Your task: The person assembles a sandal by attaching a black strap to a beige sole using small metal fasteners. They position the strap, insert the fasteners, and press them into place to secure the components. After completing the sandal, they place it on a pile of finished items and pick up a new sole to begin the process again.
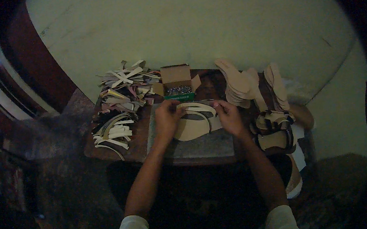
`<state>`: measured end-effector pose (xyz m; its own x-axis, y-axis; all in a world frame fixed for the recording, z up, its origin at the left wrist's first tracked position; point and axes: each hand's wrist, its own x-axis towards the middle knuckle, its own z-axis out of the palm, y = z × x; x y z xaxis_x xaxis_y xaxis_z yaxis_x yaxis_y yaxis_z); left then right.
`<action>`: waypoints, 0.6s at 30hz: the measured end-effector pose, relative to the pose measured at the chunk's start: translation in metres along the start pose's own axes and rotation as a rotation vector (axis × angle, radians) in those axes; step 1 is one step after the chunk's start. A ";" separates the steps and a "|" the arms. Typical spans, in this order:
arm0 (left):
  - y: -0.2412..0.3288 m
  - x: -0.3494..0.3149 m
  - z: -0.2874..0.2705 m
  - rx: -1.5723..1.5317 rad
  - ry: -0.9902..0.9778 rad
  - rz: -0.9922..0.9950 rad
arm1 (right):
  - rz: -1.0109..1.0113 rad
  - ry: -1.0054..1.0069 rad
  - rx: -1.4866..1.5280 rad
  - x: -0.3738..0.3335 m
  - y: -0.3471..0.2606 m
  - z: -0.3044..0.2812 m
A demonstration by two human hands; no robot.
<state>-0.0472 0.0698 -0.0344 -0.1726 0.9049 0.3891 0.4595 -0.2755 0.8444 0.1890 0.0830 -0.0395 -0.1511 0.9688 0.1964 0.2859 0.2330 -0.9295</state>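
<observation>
Both hands grip one pale, flat shoe sole with light straps across it: the left hand pinches its upper left edge, while the right hand is closed on its right side. That pale shoe sole lies on a grey mat on the small dark table, just below an open cardboard box of small nails, with a heap of cut strips to the left and stacked soles to the right.

Open cardboard box at table's far edge, centre: brown flaps up, green front, small metal bits inside. Strip pile just left, soles stacked right. No labels readable, no screens.
</observation>
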 end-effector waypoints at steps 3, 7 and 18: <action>-0.011 -0.003 0.006 0.103 -0.020 0.031 | -0.010 0.031 -0.111 -0.009 -0.016 0.003; -0.017 -0.009 0.006 0.244 -0.005 0.014 | -0.278 0.093 -0.373 -0.015 -0.026 0.000; 0.038 -0.004 -0.042 0.011 -0.146 0.057 | -0.342 0.074 -0.510 -0.045 -0.071 0.011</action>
<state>-0.0655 0.0419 0.0113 -0.0172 0.9256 0.3782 0.4749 -0.3253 0.8177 0.1650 0.0217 0.0136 -0.2530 0.8311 0.4953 0.6524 0.5246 -0.5470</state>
